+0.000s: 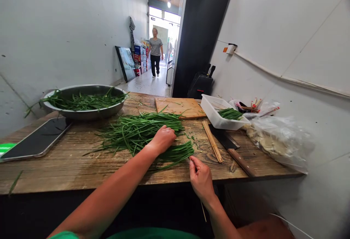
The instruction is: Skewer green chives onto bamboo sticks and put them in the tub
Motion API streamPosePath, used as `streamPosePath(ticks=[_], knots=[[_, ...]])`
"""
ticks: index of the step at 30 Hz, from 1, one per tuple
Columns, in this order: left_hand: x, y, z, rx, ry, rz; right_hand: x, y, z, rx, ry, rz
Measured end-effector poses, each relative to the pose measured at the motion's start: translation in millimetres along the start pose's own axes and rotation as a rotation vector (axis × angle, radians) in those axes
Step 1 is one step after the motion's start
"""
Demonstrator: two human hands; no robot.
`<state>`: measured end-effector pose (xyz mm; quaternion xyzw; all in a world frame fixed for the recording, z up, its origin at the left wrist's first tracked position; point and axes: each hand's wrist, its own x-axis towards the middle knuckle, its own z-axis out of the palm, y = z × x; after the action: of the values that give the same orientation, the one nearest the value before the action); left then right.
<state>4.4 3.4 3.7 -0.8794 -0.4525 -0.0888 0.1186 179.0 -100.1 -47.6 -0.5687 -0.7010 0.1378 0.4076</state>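
Long green garlic chives (pixel 131 129) lie in a heap on the wooden table (pixel 90 173). My left hand (pixel 164 138) is on the chives at the heap's right side, with fingers curled down around some stalks; the fingertips are partly hidden. Close to the front edge, my right hand (pixel 201 177) pinches a thin bamboo skewer (pixel 203 211), whose lower length sticks out below the palm. Its top is at the cut ends of a small chive bunch (pixel 179 151). To the right lies a bundle of bamboo skewers (pixel 212 142), beside a cleaver (pixel 232 148) with a wooden handle.
A steel bowl (pixel 84 113) of chives stands back left, behind a phone or tablet (pixel 38 138). A cutting board (pixel 180 108) lies at the back. A white plastic tray (pixel 232 124) holds skewered chives, near a plastic bag (pixel 279 140). A person (pixel 155 51) is in the passage beyond.
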Motion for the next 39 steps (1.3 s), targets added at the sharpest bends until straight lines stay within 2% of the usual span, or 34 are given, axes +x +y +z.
streamPosePath(ticks=[5,9,12,16,22,27,33,39], knots=[[1,0,3,-0.081,0.083,0.012,0,0,0,-0.006,0.010,-0.005],[2,-2,2,-0.170,0.157,-0.083,1,0,-1,-0.011,0.018,-0.018],[4,-1,4,-0.255,0.159,-0.150,0,-1,-1,0.003,0.008,-0.018],[9,1,11,-0.522,0.190,-0.209,0,-1,-2,-0.012,0.014,-0.014],[13,1,17,-0.782,0.123,-0.300,1,-1,-3,-0.022,0.001,-0.014],[13,1,16,-0.852,0.141,-0.305,2,-1,-3,-0.014,0.012,-0.014],[13,3,12,-0.773,0.183,-0.285,3,0,-3,-0.010,-0.001,0.000],[13,2,12,-0.806,0.205,-0.303,3,-1,-4,-0.005,-0.009,-0.006]])
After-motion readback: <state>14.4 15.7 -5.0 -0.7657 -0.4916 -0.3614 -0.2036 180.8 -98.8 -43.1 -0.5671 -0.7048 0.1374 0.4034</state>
